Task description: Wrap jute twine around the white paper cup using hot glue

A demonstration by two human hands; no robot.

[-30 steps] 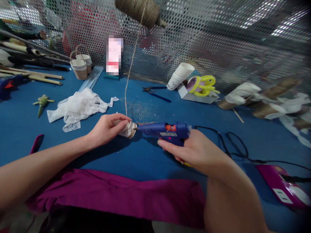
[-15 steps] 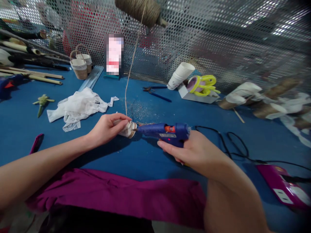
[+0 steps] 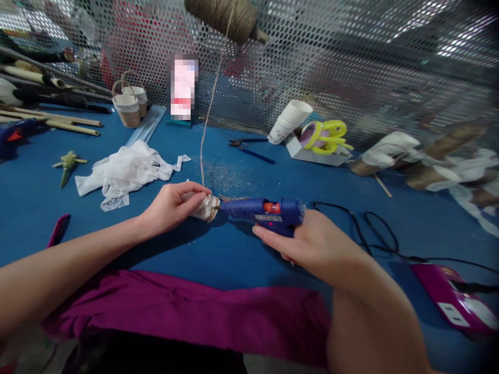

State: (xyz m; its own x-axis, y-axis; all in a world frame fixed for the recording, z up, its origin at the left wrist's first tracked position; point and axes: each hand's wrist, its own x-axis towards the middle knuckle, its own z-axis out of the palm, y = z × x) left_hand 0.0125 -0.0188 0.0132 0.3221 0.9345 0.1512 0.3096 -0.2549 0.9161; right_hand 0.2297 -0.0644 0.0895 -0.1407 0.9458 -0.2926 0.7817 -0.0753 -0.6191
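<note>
While a blue tabletop [image 3: 230, 259] spreads across the middle of the frame, a perforated metal screen [image 3: 331, 52] rises behind it along the top. Purple fabric [image 3: 195, 311] lies along the lower edge, and crumpled white lace [image 3: 128, 171] rests left of center. At top center hangs a spool [image 3: 220, 15] of twine. Right of center, the right hand [image 3: 298, 241] wraps the handle of a blue glue gun [image 3: 265, 210], one digit stretched beneath its body; the trigger finger cannot be made out. Near the center, the left hand [image 3: 171, 208] pinches a small wrapped cup [image 3: 205, 209] lying on its side, thumb against fingertips, the rim facing right. A strand of twine [image 3: 210, 104] drops from the spool to just behind those fingertips. The metal nozzle [image 3: 217, 208] meets the rim's edge, though actual contact is hard to judge. Clean work here likely calls for a steady tip, a thin, even bead and a slow turn of the cup, with fingertips and loose twine well clear of the heat.
</note>
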